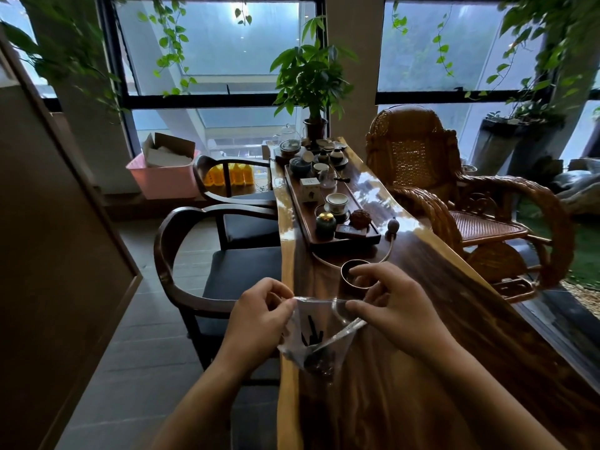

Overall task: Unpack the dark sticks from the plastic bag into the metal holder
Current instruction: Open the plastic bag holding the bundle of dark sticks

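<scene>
Right hand (386,303) hides near rim of metal holder (349,271). Sticks (312,332) blurred inside plastic bag (316,339); count unreadable. Forearms cropped at 6 o'clock.

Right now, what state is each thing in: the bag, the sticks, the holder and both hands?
Plastic bag: held up over the table edge, mouth being pulled apart.
Dark sticks: inside the bag, none out.
Metal holder: upright on the table, partly hidden by the right hand; contents cannot be told.
Left hand: pinching the bag's left rim.
Right hand: pinching the bag's right rim.
</scene>
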`<state>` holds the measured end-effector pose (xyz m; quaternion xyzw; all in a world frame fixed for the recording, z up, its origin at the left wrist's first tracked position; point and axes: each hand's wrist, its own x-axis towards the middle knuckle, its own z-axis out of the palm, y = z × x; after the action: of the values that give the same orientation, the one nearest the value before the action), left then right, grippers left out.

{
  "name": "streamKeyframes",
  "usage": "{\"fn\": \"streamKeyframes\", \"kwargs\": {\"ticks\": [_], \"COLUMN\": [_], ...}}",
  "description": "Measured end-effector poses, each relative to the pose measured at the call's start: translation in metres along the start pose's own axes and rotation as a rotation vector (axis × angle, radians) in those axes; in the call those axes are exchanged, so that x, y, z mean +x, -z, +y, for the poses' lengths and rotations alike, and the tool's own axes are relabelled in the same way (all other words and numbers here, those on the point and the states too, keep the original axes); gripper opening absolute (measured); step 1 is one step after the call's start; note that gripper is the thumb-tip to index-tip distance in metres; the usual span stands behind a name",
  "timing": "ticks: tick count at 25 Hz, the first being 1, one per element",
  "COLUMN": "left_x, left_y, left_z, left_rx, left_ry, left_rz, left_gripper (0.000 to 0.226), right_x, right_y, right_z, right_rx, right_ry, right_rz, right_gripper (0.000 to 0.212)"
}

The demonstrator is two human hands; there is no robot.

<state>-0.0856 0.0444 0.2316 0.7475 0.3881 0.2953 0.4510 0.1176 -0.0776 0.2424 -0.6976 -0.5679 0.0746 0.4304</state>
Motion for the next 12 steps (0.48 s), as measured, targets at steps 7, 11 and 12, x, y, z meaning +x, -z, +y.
{"fn": "streamKeyframes", "kwargs": {"ticks": [7,11,12], "left_x": [-0.003,0.0,0.0], "left_y": [-0.012,-0.005,-0.003], "left_z": [-0.005,-0.01,-0.011], "left_rx": [-0.026,0.01,0.02], "left_ry": [0.013,0.027,0.038], "left_rz": [0.041,0.2,0.24], "left_gripper": [0.009,0.012,0.014], "right_x": [-0.05,-0.047,-0.047], "right_y": [-0.036,-0.033,-0.029], "right_z": [-0.004,0.0,0.001], "right_rx": [-0.502,-0.468,-0.454], "right_ry": [0.411,0.393,0.38], "right_rz": [-0.08,-0.037,-0.025], "right_gripper": [0.043,0.025,0.023]}}
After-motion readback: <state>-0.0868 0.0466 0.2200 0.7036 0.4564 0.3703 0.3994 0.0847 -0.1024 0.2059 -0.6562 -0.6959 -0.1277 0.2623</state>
